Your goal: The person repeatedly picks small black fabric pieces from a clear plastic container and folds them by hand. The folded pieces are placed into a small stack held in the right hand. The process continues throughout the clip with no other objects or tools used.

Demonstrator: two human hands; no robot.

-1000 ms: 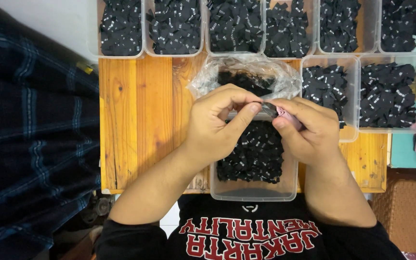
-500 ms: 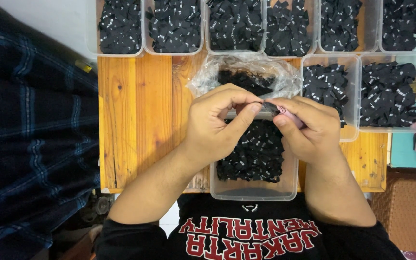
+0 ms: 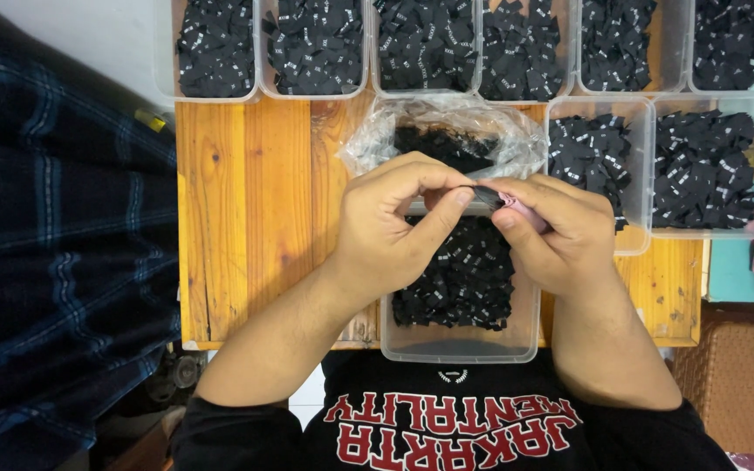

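Pinching together above a clear plastic tub (image 3: 460,344) of small black fabric tags, the left hand (image 3: 390,231) and right hand (image 3: 560,235) meet at the fingertips. Both grasp one thin stack of black tags (image 3: 486,197); the right hand also holds a pink item (image 3: 525,214) against its fingers. Beyond lies a crumpled clear bag (image 3: 447,131) on the wooden table (image 3: 255,218). Farthest, a row of clear tubs (image 3: 316,52) holds more black tags.
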